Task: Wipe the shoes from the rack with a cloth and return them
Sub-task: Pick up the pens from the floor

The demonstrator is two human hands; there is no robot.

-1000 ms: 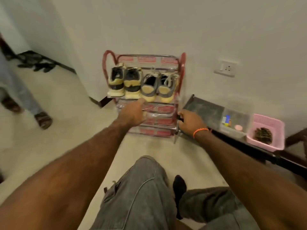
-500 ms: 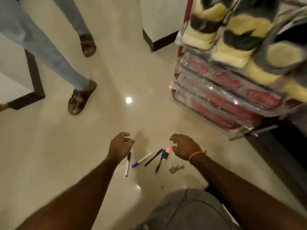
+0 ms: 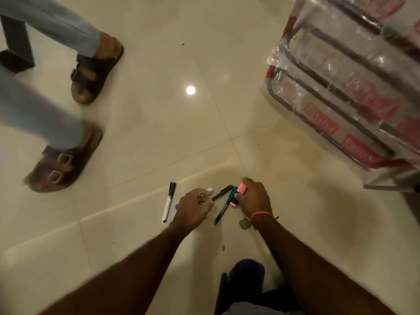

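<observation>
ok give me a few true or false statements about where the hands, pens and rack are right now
1. The right hand is on the pink highlighter. True.
2. The white marker with the black cap is held in the left hand. False: it lies on the floor, left of that hand and apart from it.
3. The shoe rack stands to the right of the pens. True.
4. A cloth is in one of the hands. False: no cloth shows; both hands are down at the pens.
5. Someone in sandals stands at the left. True.
</observation>
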